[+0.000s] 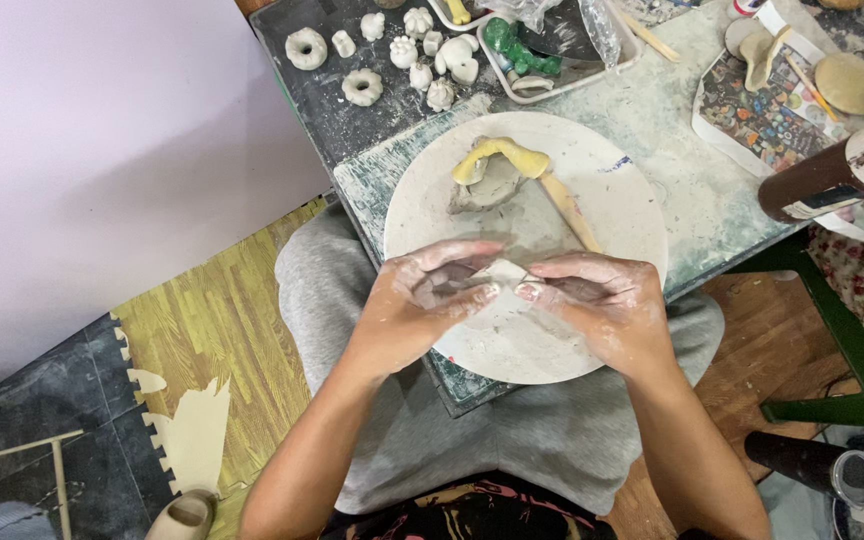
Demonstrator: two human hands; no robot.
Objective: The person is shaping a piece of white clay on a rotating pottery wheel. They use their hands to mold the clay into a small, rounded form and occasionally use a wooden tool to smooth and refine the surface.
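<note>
Left hand point(422, 300) and right hand point(602, 300), clay-smeared, pinch a small pale clay piece point(502, 272) between closed fingertips above the round white board point(612, 200). Uneven pressure could tear or crack its thin edge.

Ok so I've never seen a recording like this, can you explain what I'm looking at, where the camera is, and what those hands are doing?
There is no machine here. The one picture comes from a camera worn on a person's head, looking down at their own two bare hands above their lap.

The left hand and right hand, both smeared with pale clay, meet in the middle and pinch a small piece of clay between their fingers.

Beneath them lies a round white board on a stained worktable. On the board sit a lump of grey clay and a yellow-tipped wooden tool. Further back stand small white clay figures, a tray with a green piece, and at the right a brown rolling pin.
</note>
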